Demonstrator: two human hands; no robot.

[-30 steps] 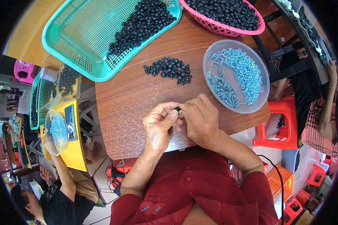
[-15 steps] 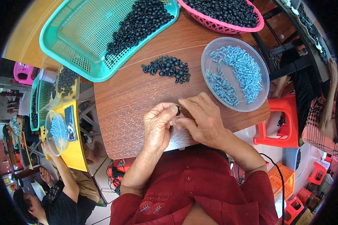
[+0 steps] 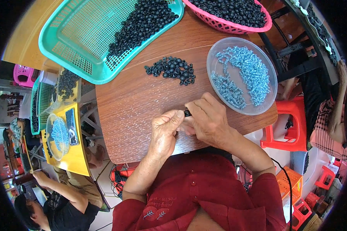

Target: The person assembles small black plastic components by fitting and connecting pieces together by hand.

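Both hands meet above the near part of the wooden table (image 3: 127, 119), in front of the operator's body. The left hand (image 3: 167, 127) has its thumb and fingers drawn together, with the thumb tip against the left side of a small black part (image 3: 187, 113). The right hand (image 3: 209, 118) is clamped on the same part from the right, its fingers curled and covering much of it. The division of grip between the two hands cannot be told. Beyond the hands, a loose heap of black parts (image 3: 173, 70) lies directly on the table. To the right of this heap stands a round clear tub (image 3: 240, 86) containing small pale-blue pieces (image 3: 253, 75) in two adjoining masses. At the far left is a turquoise mesh basket (image 3: 79, 27), with a bank of black pieces (image 3: 142, 30) along its right side. At the far right, a pink basket (image 3: 229, 27) holds further black pieces. A red stool (image 3: 284, 144) stands beside the table on the right. On the left, a co-worker (image 3: 67, 213) sits near a yellow surface (image 3: 75, 159) bearing a phone (image 3: 71, 127) and a second clear tub (image 3: 65, 149).
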